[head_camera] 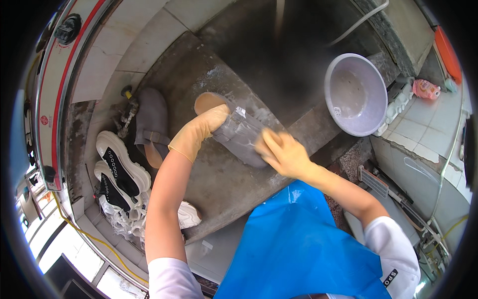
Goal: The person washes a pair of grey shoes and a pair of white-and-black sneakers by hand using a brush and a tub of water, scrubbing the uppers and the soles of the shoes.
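Note:
A wet grey clog (239, 136) with a tan footbed lies on the concrete ledge (209, 183), its toe towards my right hand. My left hand (214, 119), in a cream rubber glove, grips the clog at its foot opening near the strap. White lather streaks the clog's upper. At the toe is my gloved right hand (285, 153), its fingers curled around a small tan brush-like object (263, 145). Motion blur hides that object's exact shape. The matching grey clog (151, 116) stands against the tiled wall on the left, beside a brass tap (129, 112).
Black-and-white chunky sneakers (121, 168) and other white shoes (188, 215) sit at the left. Beyond the ledge is a dark, wet basin (276, 74). A pale plastic washbasin (354, 93) rests at the right. A blue apron (283, 239) covers my front.

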A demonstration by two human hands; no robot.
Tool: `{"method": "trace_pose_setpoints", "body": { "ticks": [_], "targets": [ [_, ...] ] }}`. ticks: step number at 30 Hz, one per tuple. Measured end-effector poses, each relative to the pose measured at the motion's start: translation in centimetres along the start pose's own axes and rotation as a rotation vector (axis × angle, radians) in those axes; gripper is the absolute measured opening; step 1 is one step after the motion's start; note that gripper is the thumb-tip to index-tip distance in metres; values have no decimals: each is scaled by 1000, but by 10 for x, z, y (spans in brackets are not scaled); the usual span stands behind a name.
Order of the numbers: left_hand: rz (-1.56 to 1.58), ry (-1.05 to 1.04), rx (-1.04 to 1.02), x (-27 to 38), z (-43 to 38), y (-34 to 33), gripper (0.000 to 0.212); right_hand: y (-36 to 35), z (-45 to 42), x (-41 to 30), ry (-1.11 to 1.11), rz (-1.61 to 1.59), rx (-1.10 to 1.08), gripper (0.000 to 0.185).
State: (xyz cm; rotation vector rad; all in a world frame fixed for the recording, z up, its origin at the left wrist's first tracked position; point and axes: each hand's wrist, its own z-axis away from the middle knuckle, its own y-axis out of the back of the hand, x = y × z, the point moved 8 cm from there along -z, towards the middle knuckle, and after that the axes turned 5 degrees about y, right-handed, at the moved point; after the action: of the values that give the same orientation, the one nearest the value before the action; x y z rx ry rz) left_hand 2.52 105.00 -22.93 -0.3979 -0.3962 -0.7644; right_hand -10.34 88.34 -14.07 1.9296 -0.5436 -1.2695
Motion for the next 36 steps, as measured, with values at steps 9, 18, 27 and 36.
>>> {"method": "trace_pose_setpoints", "body": {
  "ticks": [9,18,27,36],
  "targets": [
    [161,41,3,13,25,-9,19,-6,-19,5,-106,-182,-67,63],
    [411,65,122,-16,14,-2,37,14,-52,-4,-205,-300,-174,63],
    [571,119,156,-24,8,-4,37,-20,-101,31,-223,-346,-392,60],
    [603,102,217,13,20,-18,38,-29,-117,56,-453,-427,-234,59]
  ]
}}
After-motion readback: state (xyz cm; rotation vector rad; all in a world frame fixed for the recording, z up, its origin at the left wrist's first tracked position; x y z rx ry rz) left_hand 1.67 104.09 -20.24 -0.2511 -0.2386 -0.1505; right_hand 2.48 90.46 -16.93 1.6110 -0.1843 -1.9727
